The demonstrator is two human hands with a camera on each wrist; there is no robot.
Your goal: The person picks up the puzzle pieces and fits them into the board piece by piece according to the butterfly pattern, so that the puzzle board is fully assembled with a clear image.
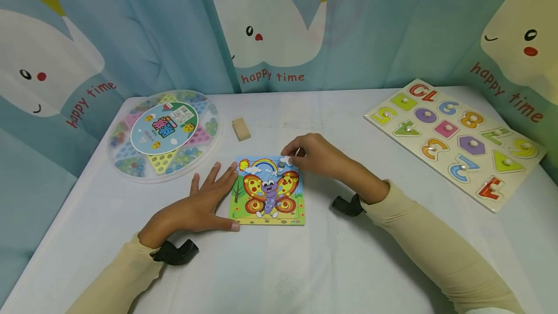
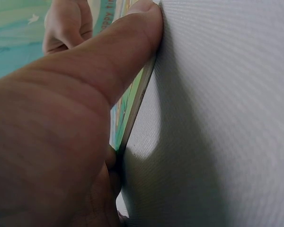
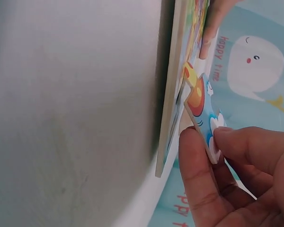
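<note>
A square butterfly jigsaw puzzle (image 1: 269,193) lies on the white table, with a rainbow and sun along its top. My left hand (image 1: 201,206) rests against its left side with fingers spread, the thumb at the lower left corner. In the left wrist view that thumb (image 2: 128,42) lies across the puzzle's edge. Over the upper right corner, my right hand (image 1: 320,156) pinches a puzzle piece (image 3: 206,113) between thumb and fingers. The piece shows a cloud and part of an orange wing; it is tilted up from the board (image 3: 173,90).
Behind the puzzle lies a small wooden block (image 1: 241,129). A round clear game box (image 1: 207,159) with coloured beads stands at the back left. At the right is a wooden number and shape peg board (image 1: 440,178). A whale-print curtain (image 1: 370,28) hangs behind the table.
</note>
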